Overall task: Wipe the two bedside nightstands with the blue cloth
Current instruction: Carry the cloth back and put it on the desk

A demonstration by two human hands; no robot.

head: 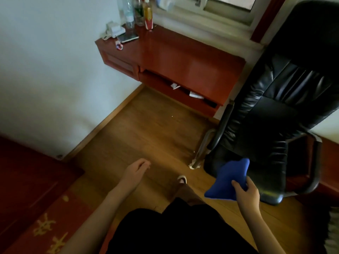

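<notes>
Head view: the right hand (246,192), at the lower right of the frame, has its fingers (236,185) clamped on one edge of the blue cloth (228,180), so the rest of the fabric stands up loose above the grip, in front of the black chair (278,99). Held this way the cloth looks carried rather than readied for wiping; it touches no furniture.

The left hand (136,171), in the lower middle of the frame, holds nothing. Its fingers are loosely curled and slightly apart over the wooden floor (146,125), probably swinging free as the person walks; a foot in a sandal (182,179) shows between the two hands.

In the upper middle of the frame stands a red-brown piece of furniture whose surface (183,52) carries bottles (139,13), a white telephone (114,30) and a phone (128,37), all pushed toward the wall corner. That crowding leaves most of the top bare, which should make wiping easy. Whether this is one of the nightstands cannot be told. A red bed (27,189) fills the lower left.
</notes>
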